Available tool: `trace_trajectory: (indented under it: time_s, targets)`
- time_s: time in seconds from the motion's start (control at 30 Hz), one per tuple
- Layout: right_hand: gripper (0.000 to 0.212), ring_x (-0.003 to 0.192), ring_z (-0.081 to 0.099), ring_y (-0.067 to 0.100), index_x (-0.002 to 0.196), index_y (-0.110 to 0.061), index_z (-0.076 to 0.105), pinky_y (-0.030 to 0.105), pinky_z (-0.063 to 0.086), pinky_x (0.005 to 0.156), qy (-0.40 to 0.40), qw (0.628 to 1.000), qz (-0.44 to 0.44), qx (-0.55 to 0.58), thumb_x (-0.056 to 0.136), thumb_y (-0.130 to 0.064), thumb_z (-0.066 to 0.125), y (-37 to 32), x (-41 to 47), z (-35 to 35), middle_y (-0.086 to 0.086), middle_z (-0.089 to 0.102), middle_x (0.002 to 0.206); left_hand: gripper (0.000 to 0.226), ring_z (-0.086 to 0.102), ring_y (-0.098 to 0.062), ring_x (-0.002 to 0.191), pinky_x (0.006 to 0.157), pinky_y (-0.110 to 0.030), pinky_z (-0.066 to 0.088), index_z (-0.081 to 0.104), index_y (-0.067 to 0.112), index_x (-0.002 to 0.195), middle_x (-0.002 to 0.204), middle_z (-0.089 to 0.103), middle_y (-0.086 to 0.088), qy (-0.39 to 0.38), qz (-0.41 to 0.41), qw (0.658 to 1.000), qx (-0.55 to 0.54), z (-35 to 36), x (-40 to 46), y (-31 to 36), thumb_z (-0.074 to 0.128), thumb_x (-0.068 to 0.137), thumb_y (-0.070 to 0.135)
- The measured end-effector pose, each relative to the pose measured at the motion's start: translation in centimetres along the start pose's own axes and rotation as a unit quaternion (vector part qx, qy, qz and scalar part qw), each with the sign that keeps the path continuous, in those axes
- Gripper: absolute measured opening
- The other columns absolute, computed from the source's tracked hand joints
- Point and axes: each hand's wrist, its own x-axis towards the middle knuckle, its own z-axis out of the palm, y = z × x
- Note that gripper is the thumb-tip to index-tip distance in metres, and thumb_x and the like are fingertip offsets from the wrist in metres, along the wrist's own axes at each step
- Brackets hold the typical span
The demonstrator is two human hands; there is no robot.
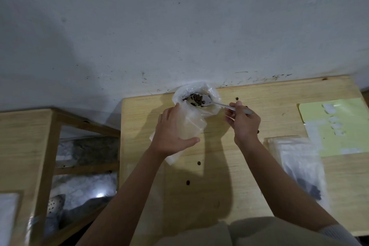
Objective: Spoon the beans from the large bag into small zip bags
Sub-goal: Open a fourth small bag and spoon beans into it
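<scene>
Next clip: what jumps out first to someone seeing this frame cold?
The eye lands on the spoon heaped with dark beans, held by the right hand over the large bag at the table's far edge by the wall. Just left of it, the left hand holds up a small zip bag. Stray beans dot the table, with a stack of clear bags on the right.
</scene>
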Motion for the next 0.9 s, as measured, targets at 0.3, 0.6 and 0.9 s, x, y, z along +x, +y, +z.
trace_trajectory:
  time_s: [0.3, 0.6, 0.9]
  targets:
    - [0.023, 0.064, 0.066, 0.011, 0.081, -0.010, 0.070, 0.028, 0.059, 0.064, -0.069, 0.993, -0.087, -0.031, 0.095, -0.020, 0.055, -2.9, -3.4, -3.0, 0.006, 0.067, 0.074, 0.112, 0.030, -0.018, 0.118, 0.103, -0.031, 0.026, 0.021, 0.022, 0.146, 0.132, 0.033, 0.000, 0.074, -0.008, 0.995, 0.060, 0.9, -1.0, 0.0, 0.082, 0.056, 0.051]
    - [0.014, 0.076, 0.068, 0.020, 0.090, -0.011, 0.072, 0.032, 0.059, 0.069, -0.132, 0.965, -0.205, -0.096, 0.092, -0.014, 0.058, -3.8, -5.5, -3.1, 0.011, 0.071, 0.082, 0.114, 0.032, -0.018, 0.118, 0.100, -0.030, 0.026, 0.022, 0.022, 0.145, 0.131, 0.034, 0.000, 0.084, -0.020, 0.996, 0.033, 1.1, -1.3, 0.4, 0.064, 0.050, 0.069]
    - [0.009, 0.073, 0.069, 0.012, 0.088, -0.025, 0.069, 0.048, 0.057, 0.074, -0.064, 0.963, -0.201, -0.165, 0.092, -0.025, 0.061, -0.5, -1.9, 0.2, -0.008, 0.069, 0.071, 0.115, 0.023, -0.014, 0.130, 0.108, -0.047, 0.032, 0.018, 0.031, 0.146, 0.145, 0.024, 0.005, 0.005, -0.022, 0.999, -0.029, 0.6, -1.0, -0.2, 0.073, 0.050, 0.064]
